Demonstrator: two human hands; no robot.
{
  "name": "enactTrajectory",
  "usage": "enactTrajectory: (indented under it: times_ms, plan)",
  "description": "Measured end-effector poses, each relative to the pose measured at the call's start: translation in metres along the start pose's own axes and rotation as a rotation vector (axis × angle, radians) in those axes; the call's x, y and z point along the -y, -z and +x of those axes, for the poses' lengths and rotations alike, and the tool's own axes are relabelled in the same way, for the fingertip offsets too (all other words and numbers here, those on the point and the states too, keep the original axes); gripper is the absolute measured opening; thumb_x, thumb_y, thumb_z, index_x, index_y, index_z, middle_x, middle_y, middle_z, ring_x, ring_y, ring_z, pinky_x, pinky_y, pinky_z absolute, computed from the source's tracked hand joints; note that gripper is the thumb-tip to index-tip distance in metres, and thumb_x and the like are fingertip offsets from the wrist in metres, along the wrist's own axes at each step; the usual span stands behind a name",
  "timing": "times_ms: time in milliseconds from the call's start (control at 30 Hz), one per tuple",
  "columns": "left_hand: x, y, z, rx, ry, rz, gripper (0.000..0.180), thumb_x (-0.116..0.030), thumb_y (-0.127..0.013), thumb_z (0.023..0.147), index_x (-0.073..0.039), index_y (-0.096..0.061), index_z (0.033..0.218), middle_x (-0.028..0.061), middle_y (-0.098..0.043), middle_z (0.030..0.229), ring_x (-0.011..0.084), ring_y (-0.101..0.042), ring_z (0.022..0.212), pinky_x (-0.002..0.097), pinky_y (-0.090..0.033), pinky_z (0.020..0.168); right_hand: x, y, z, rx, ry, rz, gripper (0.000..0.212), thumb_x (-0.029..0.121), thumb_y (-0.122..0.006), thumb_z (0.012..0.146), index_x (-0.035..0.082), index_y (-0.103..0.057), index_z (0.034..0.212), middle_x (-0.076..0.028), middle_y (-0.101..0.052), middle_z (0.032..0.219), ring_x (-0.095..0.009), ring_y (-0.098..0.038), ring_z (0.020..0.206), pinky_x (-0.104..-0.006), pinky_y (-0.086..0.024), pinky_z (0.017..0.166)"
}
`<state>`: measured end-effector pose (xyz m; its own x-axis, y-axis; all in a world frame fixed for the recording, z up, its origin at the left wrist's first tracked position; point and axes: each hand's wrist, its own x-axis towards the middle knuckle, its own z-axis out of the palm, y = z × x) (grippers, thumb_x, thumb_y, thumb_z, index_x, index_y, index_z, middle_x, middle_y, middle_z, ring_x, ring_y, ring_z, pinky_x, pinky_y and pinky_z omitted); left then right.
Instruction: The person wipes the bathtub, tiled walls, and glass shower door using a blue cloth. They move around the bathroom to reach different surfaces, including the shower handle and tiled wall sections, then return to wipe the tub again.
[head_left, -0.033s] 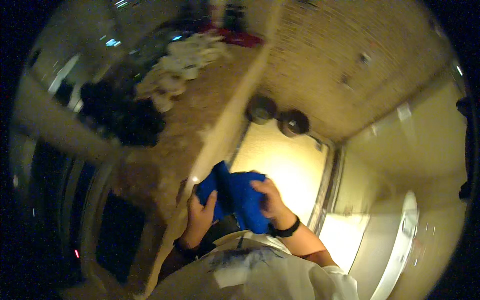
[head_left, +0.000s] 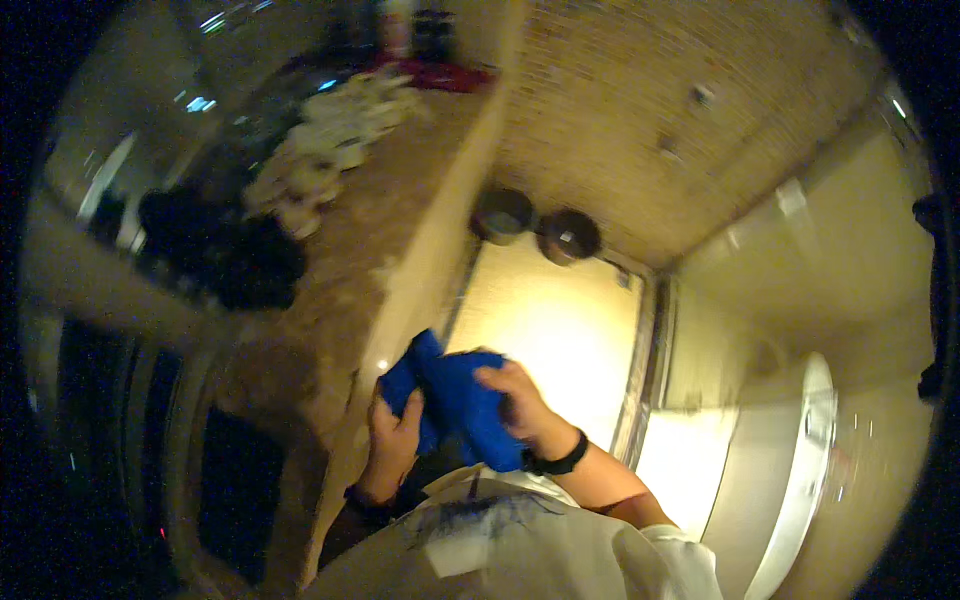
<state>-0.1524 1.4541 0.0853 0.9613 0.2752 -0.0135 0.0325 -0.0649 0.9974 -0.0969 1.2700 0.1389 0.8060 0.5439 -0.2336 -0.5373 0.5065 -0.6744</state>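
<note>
A blue cloth (head_left: pixel 462 395) is held up in front of my body, folded or bunched, with one corner rising at its left. My left hand (head_left: pixel 393 445) grips its left part, thumb laid over the near side. At the other edge, my right hand (head_left: pixel 522 400) closes on the cloth with the thumb on top. The fingers behind the fabric are hidden. Both wrists wear dark bands. Just left of the cloth runs the pale edge of a brown stone-like counter (head_left: pixel 365 250).
On the counter lie a heap of cream cloth-like items (head_left: pixel 300 175) and a dark pile (head_left: pixel 220 245). Two dark round containers (head_left: pixel 568 236) stand beyond the brightly lit floor (head_left: pixel 545 310). To the right is a long pale curved handle (head_left: pixel 800 480). Much is blurred and dim.
The whole view has shifted slightly, so the counter and containers appear farther left. Both hands still hold the blue cloth, and its fold between them looks narrower.
</note>
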Motion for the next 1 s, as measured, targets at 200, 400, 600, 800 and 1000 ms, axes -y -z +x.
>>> enactTrajectory:
  times_ms: [200, 400, 600, 800, 1000]
  plan:
    - [-0.014, -0.027, -0.033, 0.505, 0.225, -0.739, 0.042, -0.011, -0.052, 0.093, 0.003, -0.043, 0.132, 0.0144, -0.054, 0.128, 0.0222, -0.053, 0.116, 0.0353, -0.040, 0.102, -0.017, 0.016, -0.048, -0.125, 0.012, 0.157, 0.036, 0.023, -0.059, 0.093, -0.002, -0.056, 0.118, -0.013, -0.066, 0.104, -0.020, -0.066, 0.087, -0.0330, -0.055, 0.076]
    - [-0.012, -0.075, -0.004, 0.612, 0.427, -0.670, 0.072, -0.025, -0.067, 0.087, -0.001, -0.028, 0.143, 0.0142, -0.053, 0.128, 0.0247, -0.054, 0.115, 0.0403, -0.047, 0.097, 0.009, 0.052, -0.068, -0.047, 0.117, 0.463, 0.040, 0.022, -0.056, 0.093, -0.007, -0.054, 0.121, -0.020, -0.064, 0.112, -0.028, -0.065, 0.099, -0.0379, -0.054, 0.087]
    - [-0.012, -0.161, -0.011, 0.892, 0.259, -0.721, 0.079, -0.008, -0.076, 0.079, -0.001, -0.030, 0.142, 0.0156, -0.054, 0.124, 0.0249, -0.058, 0.110, 0.0423, -0.051, 0.093, 0.019, 0.094, -0.130, -0.043, 0.284, 0.561, 0.034, 0.020, -0.054, 0.094, -0.005, -0.056, 0.117, -0.019, -0.065, 0.109, -0.028, -0.066, 0.096, -0.0394, -0.055, 0.084]
    - [-0.022, -0.263, -0.075, 0.753, 0.221, -0.249, 0.053, 0.005, -0.071, 0.077, 0.000, -0.047, 0.124, 0.0106, -0.061, 0.114, 0.0197, -0.059, 0.105, 0.0344, -0.047, 0.094, 0.033, 0.158, -0.252, -0.733, 0.599, 0.052, 0.023, 0.013, -0.062, 0.092, -0.002, -0.060, 0.109, -0.009, -0.066, 0.100, -0.013, -0.062, 0.086, -0.0291, -0.053, 0.077]
    - [-0.023, -0.354, -0.165, 0.871, 0.247, -0.203, 0.029, -0.002, -0.072, 0.082, -0.001, -0.057, 0.107, 0.0072, -0.065, 0.100, 0.0141, -0.062, 0.090, 0.0295, -0.051, 0.083, 0.032, 0.192, -0.359, -1.099, 0.867, -0.552, 0.014, 0.007, -0.066, 0.088, -0.004, -0.063, 0.096, -0.005, -0.063, 0.090, -0.010, -0.058, 0.080, -0.0238, -0.047, 0.070]
